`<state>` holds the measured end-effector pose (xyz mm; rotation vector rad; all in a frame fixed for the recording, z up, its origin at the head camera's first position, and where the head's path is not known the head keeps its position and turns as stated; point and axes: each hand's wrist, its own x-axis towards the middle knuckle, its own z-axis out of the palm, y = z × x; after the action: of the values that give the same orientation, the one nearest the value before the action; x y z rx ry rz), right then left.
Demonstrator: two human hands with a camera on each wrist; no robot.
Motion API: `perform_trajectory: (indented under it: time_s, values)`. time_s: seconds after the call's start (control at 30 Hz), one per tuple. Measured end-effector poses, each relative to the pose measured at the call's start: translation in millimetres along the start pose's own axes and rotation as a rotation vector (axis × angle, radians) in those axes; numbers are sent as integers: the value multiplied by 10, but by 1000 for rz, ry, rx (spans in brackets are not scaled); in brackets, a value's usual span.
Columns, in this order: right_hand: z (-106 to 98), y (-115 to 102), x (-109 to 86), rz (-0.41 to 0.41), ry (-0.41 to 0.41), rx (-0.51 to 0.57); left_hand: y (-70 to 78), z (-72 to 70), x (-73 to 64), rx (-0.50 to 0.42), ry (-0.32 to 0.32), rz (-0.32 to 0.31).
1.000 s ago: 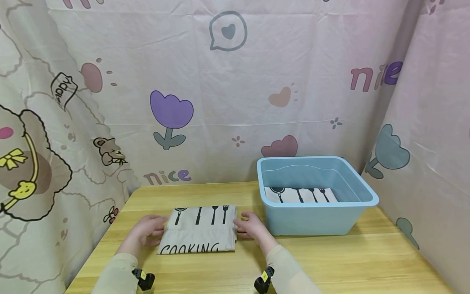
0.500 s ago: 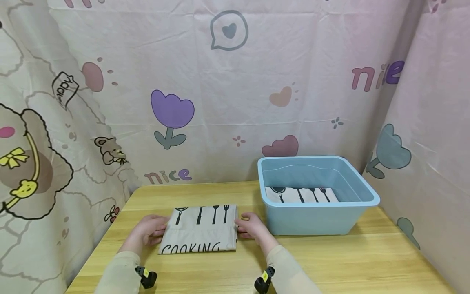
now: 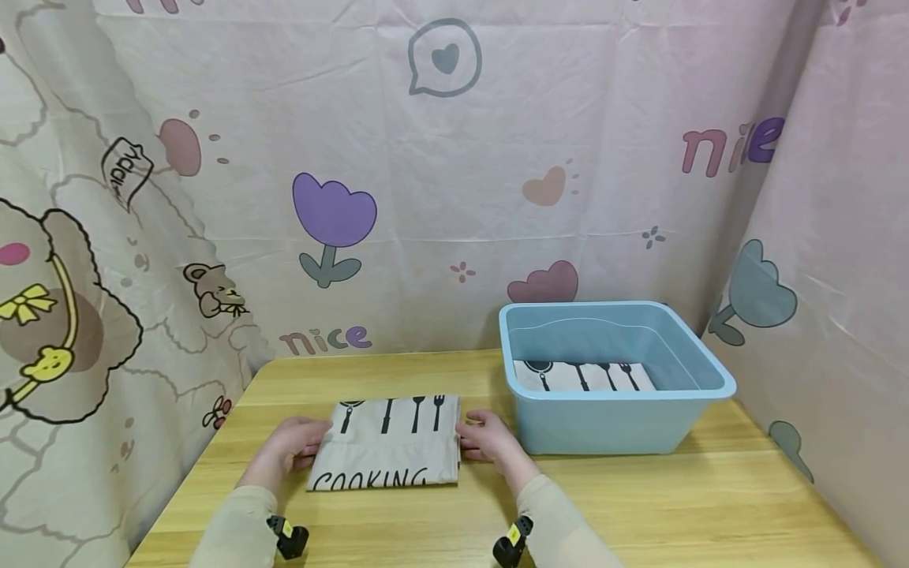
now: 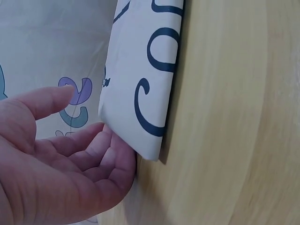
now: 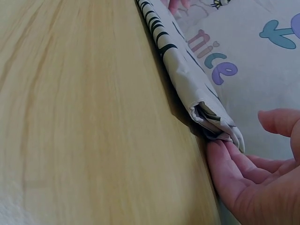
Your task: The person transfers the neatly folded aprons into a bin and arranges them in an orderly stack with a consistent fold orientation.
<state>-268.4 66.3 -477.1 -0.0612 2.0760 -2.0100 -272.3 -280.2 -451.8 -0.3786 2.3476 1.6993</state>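
A folded cream cloth (image 3: 387,450), printed with black kitchen utensils and the word COOKING, lies flat on the wooden table. My left hand (image 3: 293,442) is at its left edge. In the left wrist view the fingers (image 4: 117,164) reach the cloth's side at table level, while the thumb stands away from it. On the opposite side is my right hand (image 3: 493,442). Its fingertips (image 5: 218,149) meet the lower fold of the cloth's right end in the right wrist view, thumb raised and apart. Neither hand pinches the cloth.
To the right of the cloth stands a light blue plastic tub (image 3: 596,426). Inside it lies another folded cloth (image 3: 578,379) with the same utensil print. A patterned curtain (image 3: 426,197) hangs behind the wooden table (image 3: 398,528) and along both sides.
My left hand has shifted slightly right, coming up against the cloth's left edge. The right hand stays by the right edge, and the cloth looks almost unmoved.
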Motion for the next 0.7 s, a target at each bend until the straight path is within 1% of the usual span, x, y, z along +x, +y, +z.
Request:
perform_trajectory:
  time_s: [0.1,0.27,0.5,0.7]
  values:
    - [-1,13,15,13,-2,23,12,19,-2,-6,-1,-6]
    - [20,34,46,40,19,27,8,49,5,-33,-1,-11]
    - [80,69,65,32,30,72,-16,69,-4,-80,-20,7]
    - [132,90,82,28,99,31,-39,82,-26,-124,-38,37]
